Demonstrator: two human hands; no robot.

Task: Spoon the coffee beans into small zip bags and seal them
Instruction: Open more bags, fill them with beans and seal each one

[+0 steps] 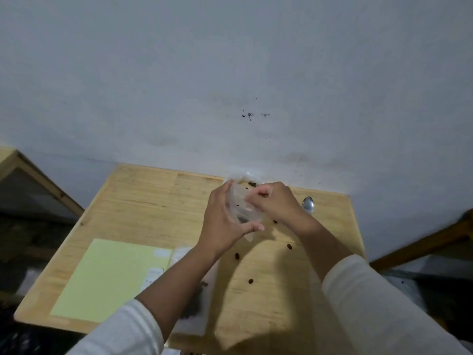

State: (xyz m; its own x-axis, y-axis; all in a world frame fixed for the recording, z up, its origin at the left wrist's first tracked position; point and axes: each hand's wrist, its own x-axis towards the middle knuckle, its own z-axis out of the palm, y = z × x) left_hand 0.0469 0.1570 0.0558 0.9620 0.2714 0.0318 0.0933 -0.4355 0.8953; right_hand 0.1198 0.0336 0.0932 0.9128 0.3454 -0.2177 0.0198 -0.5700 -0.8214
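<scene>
A grey wall (230, 73) rises behind my small wooden table (153, 201). Over its far side, my left hand (225, 221) cups a clear zip bag (242, 208) holding a few coffee beans, while my right hand (276, 201) pinches its top edge. Loose beans (289, 246) dot the wood; a metal spoon (308, 204) lies right of my hands, a green sheet (107, 278) left.

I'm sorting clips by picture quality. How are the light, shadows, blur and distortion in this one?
Head view: dim, even light with no glare; the arms cast soft shadows on the wooden table. The small clear bag, held between the left hand and right hand, is smeared and hard to read. The spoon is sharper. Wide-angle distortion splays the table's edges.
</scene>
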